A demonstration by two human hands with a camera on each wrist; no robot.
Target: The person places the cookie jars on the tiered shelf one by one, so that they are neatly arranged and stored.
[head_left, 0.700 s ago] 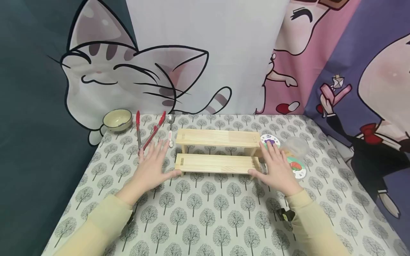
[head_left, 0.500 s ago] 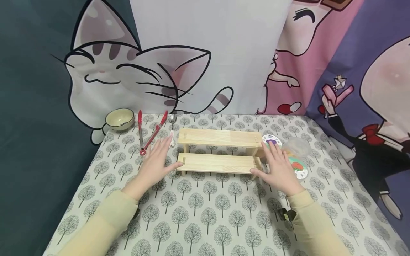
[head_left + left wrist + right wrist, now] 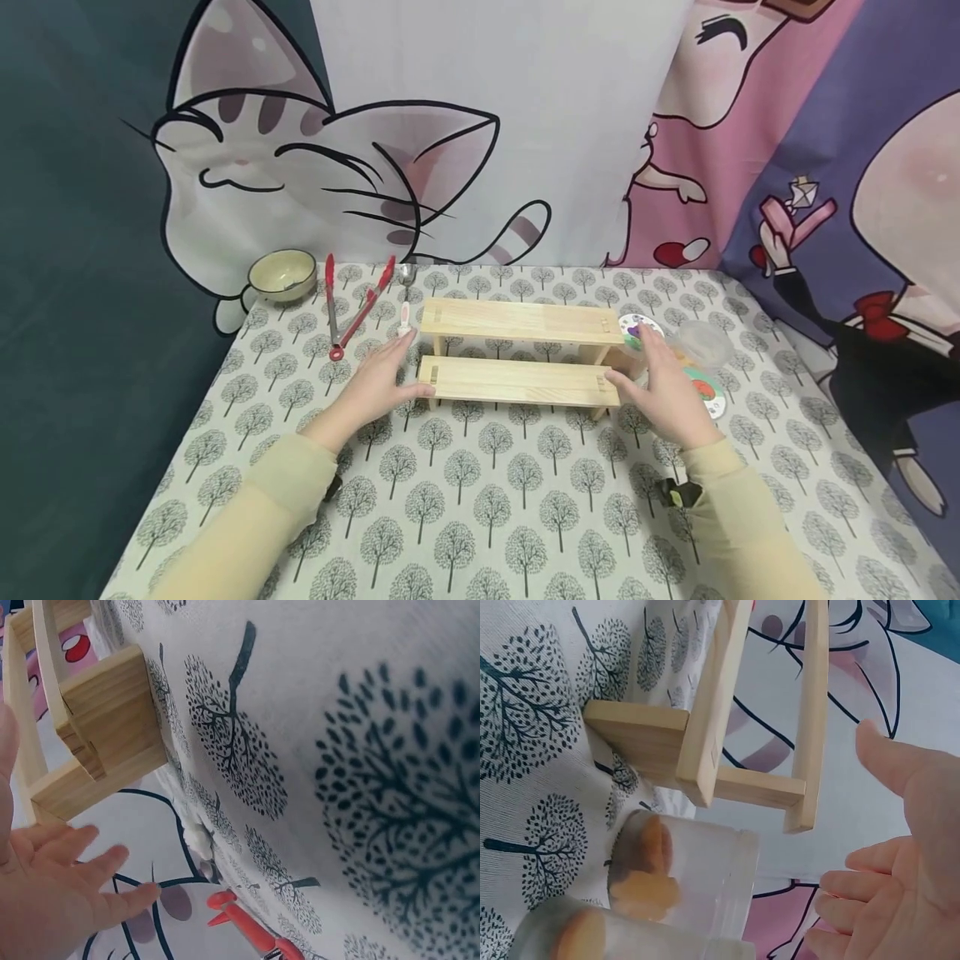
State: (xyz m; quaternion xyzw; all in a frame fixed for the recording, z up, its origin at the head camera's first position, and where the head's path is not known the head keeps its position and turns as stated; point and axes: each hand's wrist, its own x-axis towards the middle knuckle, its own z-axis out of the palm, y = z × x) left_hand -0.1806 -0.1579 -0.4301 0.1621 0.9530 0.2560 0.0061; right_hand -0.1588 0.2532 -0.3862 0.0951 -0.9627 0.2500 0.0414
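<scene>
A pale two-step wooden shelf (image 3: pixel 517 379) stands at the middle of the table, with a lower front board and a higher back board. My left hand (image 3: pixel 367 387) is at its left end, the thumb overlapping the lower board's corner in the head view; in the left wrist view the fingers spread loosely. At the right end is my right hand (image 3: pixel 667 396), palm turned inward, thumb raised beside the lower board. The right wrist view shows this hand (image 3: pixel 900 877) apart from the shelf's end (image 3: pixel 697 772). Neither hand holds anything.
Clear jars (image 3: pixel 720 862) with orange pieces inside stand right of the shelf; printed round lids (image 3: pixel 705 390) show there from above. To the left lie red-tipped tongs (image 3: pixel 347 321) and a spoon (image 3: pixel 406 292). A bowl (image 3: pixel 282 275) sits at the back left corner.
My left hand has shifted right, closer to the shelf's end. My right hand has turned more edge-on, its thumb rising and moving right. The whole head view has drifted slightly.
</scene>
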